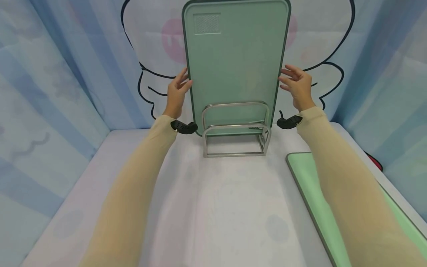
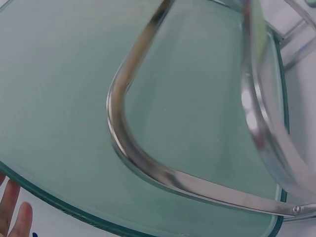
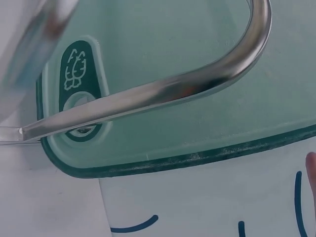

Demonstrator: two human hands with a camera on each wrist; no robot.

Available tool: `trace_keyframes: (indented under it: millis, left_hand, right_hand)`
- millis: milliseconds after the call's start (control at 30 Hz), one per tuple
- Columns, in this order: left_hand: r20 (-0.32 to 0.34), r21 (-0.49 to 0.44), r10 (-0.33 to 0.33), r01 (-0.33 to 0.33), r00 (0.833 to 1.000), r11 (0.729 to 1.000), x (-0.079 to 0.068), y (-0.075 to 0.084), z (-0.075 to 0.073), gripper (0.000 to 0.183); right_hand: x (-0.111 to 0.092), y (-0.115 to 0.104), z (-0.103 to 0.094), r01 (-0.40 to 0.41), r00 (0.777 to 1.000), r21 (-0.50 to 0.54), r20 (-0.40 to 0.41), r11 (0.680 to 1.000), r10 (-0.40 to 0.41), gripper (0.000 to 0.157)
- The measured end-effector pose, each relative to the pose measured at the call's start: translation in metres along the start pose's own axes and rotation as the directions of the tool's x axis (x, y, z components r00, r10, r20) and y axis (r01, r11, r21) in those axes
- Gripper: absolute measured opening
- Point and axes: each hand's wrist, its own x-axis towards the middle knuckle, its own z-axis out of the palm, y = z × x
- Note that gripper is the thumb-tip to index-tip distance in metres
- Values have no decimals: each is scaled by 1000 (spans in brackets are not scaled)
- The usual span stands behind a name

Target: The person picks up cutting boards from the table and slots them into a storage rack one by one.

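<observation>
A green cutting board (image 1: 237, 63) with a dark green rim stands upright, a textured patch near its upper left corner. Both visible loops of a metal rack (image 1: 235, 154) cross in front of its lower part. My left hand (image 1: 176, 92) is at the board's left edge with fingers extended, fingertips right at the rim in the left wrist view. On the opposite side, my right hand (image 1: 298, 87) has its loosely bent fingers beside the right edge. In the right wrist view, one fingertip (image 3: 311, 170) shows just off the rim. A dark green label (image 3: 76, 66) with a carrot drawing marks a lower corner.
A second green board (image 1: 301, 170) lies flat on the white table (image 1: 230, 207) at the right, partly under my right forearm. A small red item with a black edge (image 1: 373, 161) shows by the right table edge. Printed blue curtains (image 1: 83, 74) surround the table.
</observation>
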Motion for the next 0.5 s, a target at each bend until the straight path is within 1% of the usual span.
trace_keyframes:
  millis: [133, 267, 367, 500]
  left_hand:
    - [-30, 81, 43, -41, 999, 996, -7, 2, 3, 53]
    - [-52, 190, 108, -96, 993, 977, -17, 4, 7, 53]
    - [-52, 277, 153, -133, 987, 952, -27, 5, 11, 52]
    - [-38, 359, 225, -197, 974, 912, -38, 3, 17, 51]
  right_hand:
    - [-6, 2, -5, 27, 1000, -63, 2, 998, -27, 52]
    - [-12, 5, -7, 93, 996, -167, 6, 981, -93, 47]
    - [-17, 5, -8, 142, 989, -287, 6, 947, -147, 44]
    - [-26, 1, -10, 156, 985, -422, 4, 893, -170, 43]
